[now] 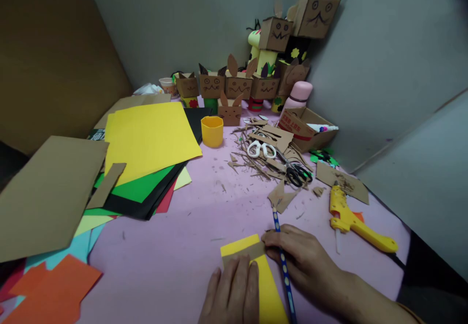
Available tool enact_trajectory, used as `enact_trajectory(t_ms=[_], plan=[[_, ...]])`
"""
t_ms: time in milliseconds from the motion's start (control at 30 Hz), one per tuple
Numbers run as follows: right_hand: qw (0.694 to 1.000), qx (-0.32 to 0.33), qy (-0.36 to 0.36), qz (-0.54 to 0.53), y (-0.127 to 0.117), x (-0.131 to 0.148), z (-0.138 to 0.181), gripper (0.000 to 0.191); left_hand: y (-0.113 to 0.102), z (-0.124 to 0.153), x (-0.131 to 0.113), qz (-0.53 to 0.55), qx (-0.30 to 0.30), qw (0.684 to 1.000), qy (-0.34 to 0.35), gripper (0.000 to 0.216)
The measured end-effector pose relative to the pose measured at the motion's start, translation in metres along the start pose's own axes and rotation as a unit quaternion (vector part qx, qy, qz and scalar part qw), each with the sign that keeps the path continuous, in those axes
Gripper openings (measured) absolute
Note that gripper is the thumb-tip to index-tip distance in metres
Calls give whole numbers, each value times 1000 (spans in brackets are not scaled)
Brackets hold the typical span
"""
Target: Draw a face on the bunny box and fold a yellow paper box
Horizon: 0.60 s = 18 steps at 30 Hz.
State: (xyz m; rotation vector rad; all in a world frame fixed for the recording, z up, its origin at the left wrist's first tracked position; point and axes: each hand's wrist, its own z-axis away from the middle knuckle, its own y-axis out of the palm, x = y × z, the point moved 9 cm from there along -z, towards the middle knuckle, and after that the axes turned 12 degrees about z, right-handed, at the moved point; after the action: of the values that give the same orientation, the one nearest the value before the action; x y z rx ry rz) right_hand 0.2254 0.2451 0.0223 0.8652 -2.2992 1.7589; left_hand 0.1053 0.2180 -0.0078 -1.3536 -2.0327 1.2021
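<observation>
A piece of yellow paper (pixel 271 295) lies on the table at the near edge, with a narrow cardboard strip (pixel 255 251) across its upper part. My left hand (pixel 234 290) rests flat on the strip and paper, fingers stretched out. At the strip's right end is my right hand (pixel 307 260), its fingers bent and closed. A blue pencil with pale dots (pixel 282 260) runs across those fingers, its tip pointing away from me; the exact grip on it is partly hidden. Just beyond the tip lies a cardboard scrap (pixel 282 197).
Yellow glue gun (pixel 341 212) at right; white-handled scissors (pixel 261 149) and black-handled scissors (pixel 298 174) among cardboard offcuts. Coloured paper sheets (pixel 149 143) and cardboard (pixel 47 197) are stacked left. Behind stand a yellow paper ring (pixel 212 132), several cardboard animal boxes (pixel 238 86) and an open box (pixel 305 129).
</observation>
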Motion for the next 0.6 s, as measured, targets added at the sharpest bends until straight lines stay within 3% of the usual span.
enact_trajectory(t_ms=[200,467,600], plan=[[1000,13,11,-7,4,-3,2,25,2,0,4,25,10,1000,-2,39],[999,22,14,-22,4,-2,0,25,2,0,-1,10,7,1000,7,31],[999,24,26,-39,4,-4,-2,24,5,-1,-3,-34,45,998,-1,31]])
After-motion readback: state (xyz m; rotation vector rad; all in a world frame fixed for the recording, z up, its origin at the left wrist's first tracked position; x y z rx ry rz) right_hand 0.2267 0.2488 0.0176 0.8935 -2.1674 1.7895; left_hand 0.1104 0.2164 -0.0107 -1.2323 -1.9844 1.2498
